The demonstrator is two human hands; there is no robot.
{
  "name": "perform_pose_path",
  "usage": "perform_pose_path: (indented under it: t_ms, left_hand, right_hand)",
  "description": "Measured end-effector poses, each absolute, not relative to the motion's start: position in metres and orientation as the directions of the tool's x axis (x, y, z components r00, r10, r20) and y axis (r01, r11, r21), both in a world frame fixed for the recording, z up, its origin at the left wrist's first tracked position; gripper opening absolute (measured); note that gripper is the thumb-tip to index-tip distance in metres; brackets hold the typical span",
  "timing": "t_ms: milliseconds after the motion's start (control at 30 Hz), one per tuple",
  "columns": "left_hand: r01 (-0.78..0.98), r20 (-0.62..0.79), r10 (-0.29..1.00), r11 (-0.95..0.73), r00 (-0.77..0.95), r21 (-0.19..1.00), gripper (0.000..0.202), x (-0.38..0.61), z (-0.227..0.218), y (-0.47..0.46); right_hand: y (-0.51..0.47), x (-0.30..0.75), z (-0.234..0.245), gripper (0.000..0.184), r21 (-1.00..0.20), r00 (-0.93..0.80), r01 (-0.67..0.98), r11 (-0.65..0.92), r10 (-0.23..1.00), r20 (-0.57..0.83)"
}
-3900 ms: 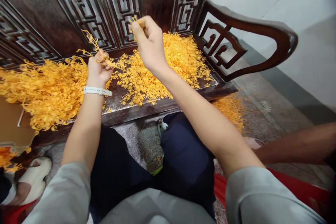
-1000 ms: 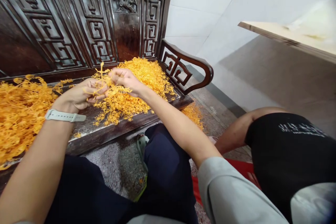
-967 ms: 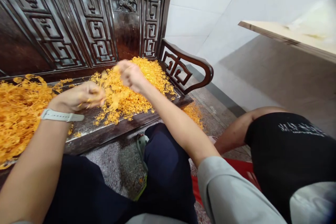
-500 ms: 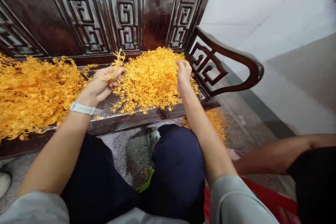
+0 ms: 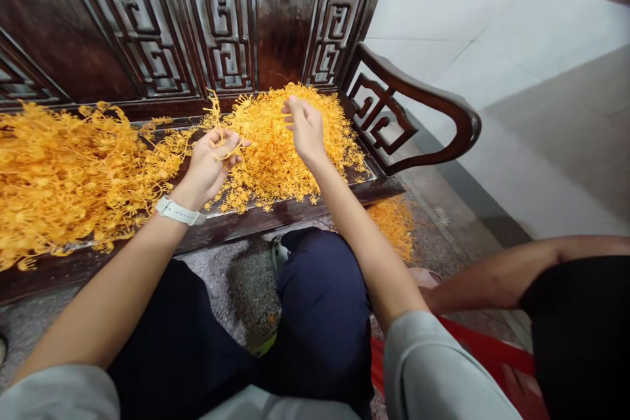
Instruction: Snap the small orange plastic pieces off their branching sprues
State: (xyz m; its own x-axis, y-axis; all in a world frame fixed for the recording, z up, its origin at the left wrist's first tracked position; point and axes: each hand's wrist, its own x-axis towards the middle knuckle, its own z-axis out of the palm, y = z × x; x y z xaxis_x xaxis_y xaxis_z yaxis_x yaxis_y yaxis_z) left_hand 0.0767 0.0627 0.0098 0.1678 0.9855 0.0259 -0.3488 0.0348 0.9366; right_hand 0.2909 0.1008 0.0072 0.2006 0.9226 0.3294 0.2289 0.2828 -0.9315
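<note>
My left hand [image 5: 211,161], with a white watch on its wrist, is closed round an orange plastic branching sprig [image 5: 216,119] that sticks up above the fingers. My right hand [image 5: 304,126] hovers over the pile of small orange plastic pieces [image 5: 280,157] on the dark wooden bench seat [image 5: 275,213]; its fingers are drawn loosely together, and whether they hold a piece I cannot make out. A bigger heap of uncut orange sprigs [image 5: 63,170] lies on the bench to the left.
The carved dark wooden backrest [image 5: 216,20] and armrest [image 5: 418,125] bound the seat. More orange pieces [image 5: 394,226] lie on the floor under the bench edge. Another person's arm [image 5: 497,272] and black clothing [image 5: 581,335] are at the right, over something red [image 5: 487,351].
My right hand has come back left from the far side of the small-piece pile towards the sprig in my left hand. My left hand has kept its hold.
</note>
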Motion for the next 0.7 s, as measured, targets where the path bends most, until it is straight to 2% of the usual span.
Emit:
perform_pose_path:
  t_ms: [100,167,300,400,533,700]
  left_hand:
    - [-0.316,0.069,0.985,-0.016,0.157,0.949,0.03,0.084,0.009,0.056]
    - [-0.278,0.087,0.981,-0.037,0.171,0.96,0.032,0.088,0.008,0.052]
    - [-0.195,0.054,0.982,-0.018,0.182,0.981,0.041,0.088,0.005,0.049]
    - [-0.105,0.132,0.977,-0.115,0.169,0.988,0.04,0.084,0.005,0.048]
    - [0.045,0.264,0.927,-0.285,0.267,0.957,0.041,0.081,0.015,0.045]
    - [0.142,0.307,0.899,-0.363,0.311,0.921,0.033,0.086,0.03,0.035]
  right_hand:
    - [0.091,0.262,0.019,0.062,-0.988,0.022,-0.028,0.153,0.988,0.152]
    - [0.086,0.244,0.023,0.059,-0.989,-0.044,-0.073,0.125,0.991,0.128]
    - [0.082,0.228,0.024,0.057,-0.958,0.01,0.05,0.282,0.959,0.283]
    - [0.08,0.232,0.026,0.054,-0.908,0.029,0.185,0.376,0.921,0.388]
    - [0.074,0.24,0.028,0.049,-0.872,0.024,0.303,0.384,0.912,0.41]
    - [0.078,0.245,0.025,0.051,-0.894,0.013,0.277,0.351,0.929,0.369]
